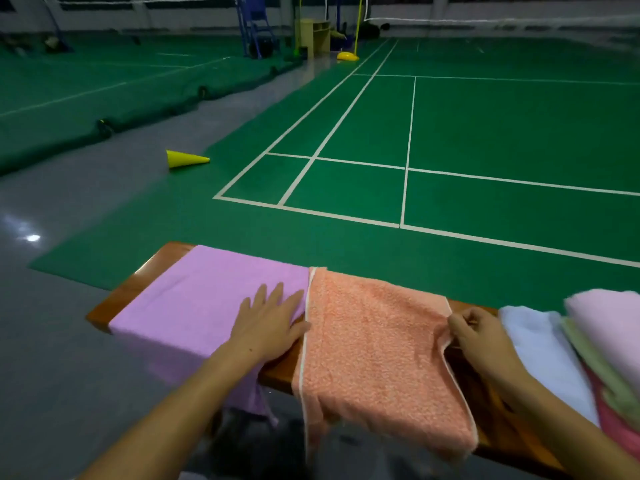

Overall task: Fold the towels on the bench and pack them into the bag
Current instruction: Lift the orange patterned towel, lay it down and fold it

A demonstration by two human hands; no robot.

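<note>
towels spread flat across the wooden bench (128, 292), folding barely begun.
your left hand (268, 318) lies flat, fingers spread, on the purple towel (194, 299); your right hand (479, 336), nearer, pinches the orange towel (374, 344) at its right edge, so fold leftward along the bench.

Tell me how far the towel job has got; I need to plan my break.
Early, it seems. Done: nothing packed that shows; no bag is in view. In hand: the left hand rests flat on the purple towel, while the right hand pinches the right edge of the orange towel, both spread across the bench. Left: folding these, the pile of towels at right, then packing.
</note>
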